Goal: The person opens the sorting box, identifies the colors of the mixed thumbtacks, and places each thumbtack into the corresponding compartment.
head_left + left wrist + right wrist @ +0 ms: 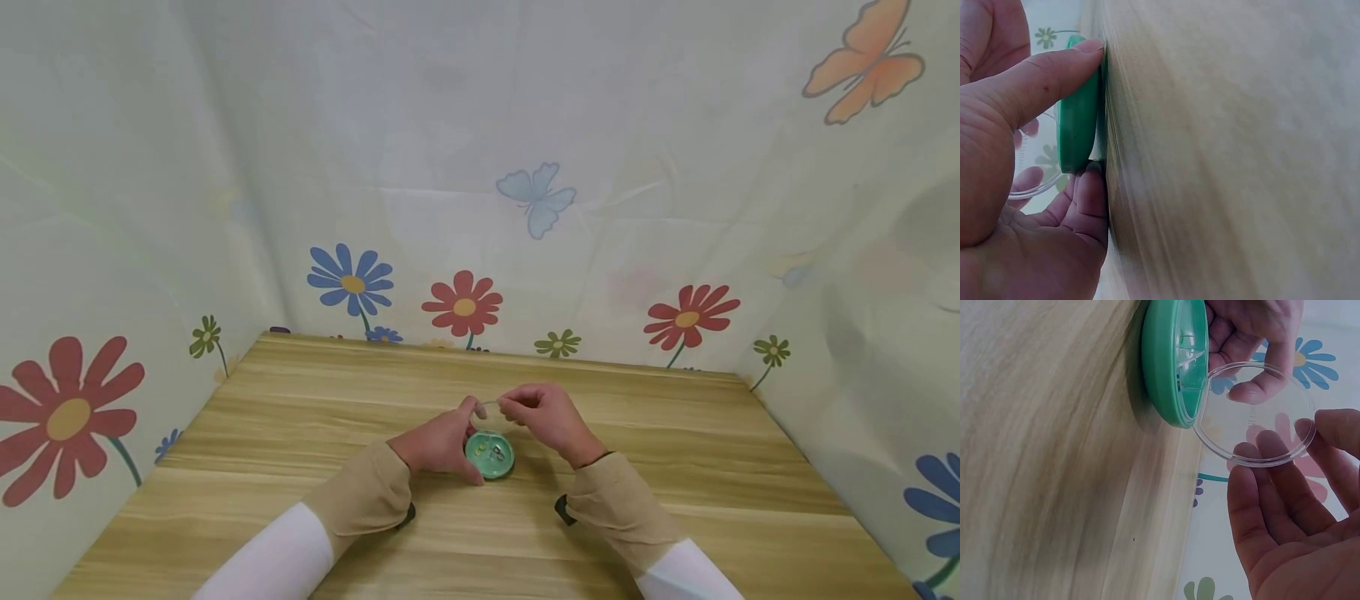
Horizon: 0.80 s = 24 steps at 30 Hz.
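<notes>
A small round green case (491, 473) rests on the table with its clear lid (1212, 442) raised on the far side. Clear dividers split its inside; small yellow pieces (480, 449) and small shiny metal pieces (497, 453) lie in it, too small to name. My left hand (444, 442) grips the case from the left, thumb at the near side and fingers round the far side. One of its fingers shows through the lid in the right wrist view. My right hand (551, 419) pinches the lid's outer edge between thumb and index finger, other fingers behind it.
The wood-grain table (360, 392) stretches round the case on all sides. A light cloth (427, 133) with printed flowers and butterflies hangs behind the table and at both sides.
</notes>
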{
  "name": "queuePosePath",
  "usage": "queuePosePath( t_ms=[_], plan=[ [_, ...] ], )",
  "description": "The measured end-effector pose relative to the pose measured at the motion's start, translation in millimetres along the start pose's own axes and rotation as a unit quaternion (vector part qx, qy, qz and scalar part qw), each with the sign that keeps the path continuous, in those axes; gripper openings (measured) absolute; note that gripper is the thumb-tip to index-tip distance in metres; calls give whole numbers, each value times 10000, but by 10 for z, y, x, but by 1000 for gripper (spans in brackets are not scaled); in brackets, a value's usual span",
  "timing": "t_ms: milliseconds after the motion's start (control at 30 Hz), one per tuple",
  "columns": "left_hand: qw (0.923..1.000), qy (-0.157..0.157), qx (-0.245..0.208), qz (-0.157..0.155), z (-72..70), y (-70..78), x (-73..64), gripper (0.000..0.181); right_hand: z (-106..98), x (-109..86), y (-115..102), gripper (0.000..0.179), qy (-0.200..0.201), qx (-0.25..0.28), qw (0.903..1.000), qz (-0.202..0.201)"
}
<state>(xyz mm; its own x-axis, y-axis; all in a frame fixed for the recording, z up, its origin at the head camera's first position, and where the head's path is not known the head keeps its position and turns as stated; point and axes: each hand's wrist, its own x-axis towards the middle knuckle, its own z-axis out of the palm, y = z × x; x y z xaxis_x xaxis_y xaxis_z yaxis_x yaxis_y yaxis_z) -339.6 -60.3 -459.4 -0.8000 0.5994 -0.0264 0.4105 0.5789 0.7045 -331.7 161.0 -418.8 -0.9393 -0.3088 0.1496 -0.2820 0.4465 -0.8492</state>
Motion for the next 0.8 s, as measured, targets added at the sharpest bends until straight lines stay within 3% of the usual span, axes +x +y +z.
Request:
queuePosePath(
  t_ms=[267,500,800],
  plan=[
    [10000,3,-39,0,26,-69,40,84,-26,-11,28,28,-145,-207,9997,-38],
    [9999,-85,-72,-35,-3,-7,13,78,-40,-47,35,25,-336,-362,9986,191],
    [9997,-14,236,72,-14,34,-23,72,-40,-120,68,21,-692,-399,9968,50]
  ],
)
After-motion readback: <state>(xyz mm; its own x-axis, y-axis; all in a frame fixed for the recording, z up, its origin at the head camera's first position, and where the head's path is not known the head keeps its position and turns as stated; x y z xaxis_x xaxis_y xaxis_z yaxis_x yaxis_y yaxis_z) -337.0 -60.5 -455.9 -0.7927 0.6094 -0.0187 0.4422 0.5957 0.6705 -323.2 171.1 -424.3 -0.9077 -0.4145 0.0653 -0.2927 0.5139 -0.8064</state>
